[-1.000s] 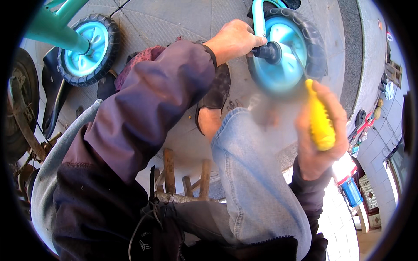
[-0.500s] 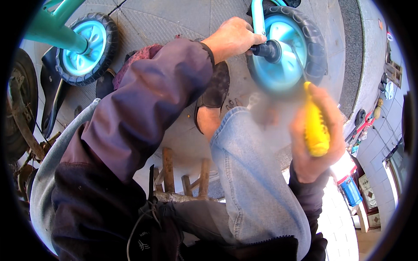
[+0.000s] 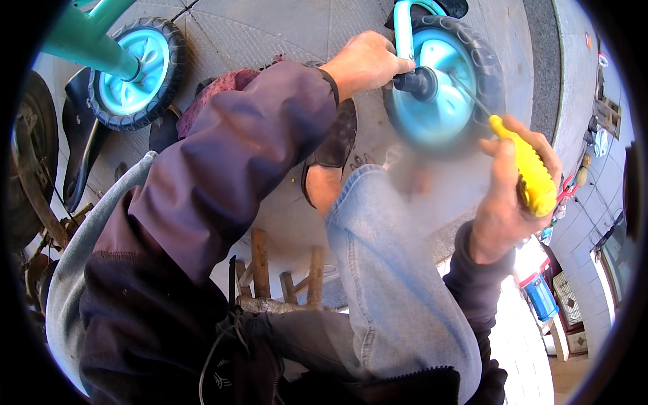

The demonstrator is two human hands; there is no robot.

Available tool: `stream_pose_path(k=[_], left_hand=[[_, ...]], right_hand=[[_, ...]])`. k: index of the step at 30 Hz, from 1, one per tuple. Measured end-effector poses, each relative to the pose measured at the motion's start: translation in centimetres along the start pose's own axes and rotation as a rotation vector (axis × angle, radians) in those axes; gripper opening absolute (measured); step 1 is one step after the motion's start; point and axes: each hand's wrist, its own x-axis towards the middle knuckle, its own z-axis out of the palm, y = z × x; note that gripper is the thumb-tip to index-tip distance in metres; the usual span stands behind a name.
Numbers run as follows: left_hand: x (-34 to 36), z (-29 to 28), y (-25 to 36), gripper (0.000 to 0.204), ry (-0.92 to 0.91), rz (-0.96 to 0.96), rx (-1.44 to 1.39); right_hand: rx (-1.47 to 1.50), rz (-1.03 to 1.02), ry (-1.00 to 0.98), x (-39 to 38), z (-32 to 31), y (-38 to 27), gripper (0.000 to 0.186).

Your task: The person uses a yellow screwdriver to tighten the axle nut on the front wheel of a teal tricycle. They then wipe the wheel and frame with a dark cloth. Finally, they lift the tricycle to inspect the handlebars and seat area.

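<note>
My left hand (image 3: 368,62) is closed at the near end of a black axle piece (image 3: 417,84), beside the lower end of a turquoise fork (image 3: 403,34). That axle piece stands out from the middle of a light blue wheel (image 3: 439,111) with a black treaded tyre (image 3: 487,64). In my right hand (image 3: 506,196) is a screwdriver with a yellow handle (image 3: 530,169). Its thin metal shaft slants up and left across the wheel toward the hub. Where the tip rests is too unclear to tell. A blurred smear covers the lower part of the wheel.
A second blue wheel (image 3: 138,74) on a turquoise frame tube (image 3: 94,47) stands at the upper left. A dark, larger wheel (image 3: 30,155) lies at the left rim. Below are a wooden stool (image 3: 260,263) and my jeans-covered leg (image 3: 391,270). A kerb-like grey strip (image 3: 543,67) runs along the right.
My right hand has moved right and slightly up with the screwdriver, whose handle now leans more to the right. My left hand stays at the axle piece.
</note>
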Motion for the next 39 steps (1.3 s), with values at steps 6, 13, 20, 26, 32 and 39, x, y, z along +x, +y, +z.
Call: stream_pose_path(k=[6, 13, 20, 26, 32, 39], left_hand=[[-0.2, -0.1, 0.1, 0.038, -0.001, 0.0, -0.009], [-0.2, -0.2, 0.0, 0.039, -0.015, 0.014, -0.015], [-0.2, -0.2, -0.1, 0.038, 0.004, 0.013, -0.009], [-0.3, -0.1, -0.1, 0.038, 0.014, 0.024, -0.019], [-0.1, 0.1, -0.1, 0.039, 0.016, 0.025, -0.032], [0.4, 0.1, -0.6, 0.034, 0.055, 0.002, -0.015]], right_hand=[[0.104, 0.055, 0.053, 1.9, -0.7, -0.7, 0.024], [-0.031, -0.211, -0.122, -0.7, -1.1, -1.2, 0.039], [-0.248, -0.236, -0.116, -1.2, -1.3, -0.8, 0.034], [-0.018, -0.015, 0.012, -0.5, -0.2, -0.1, 0.029], [-0.345, -0.281, -0.088, 0.0, 0.3, -1.0, 0.027], [-0.393, -0.332, -0.135, 0.0, 0.2, -0.5, 0.031]])
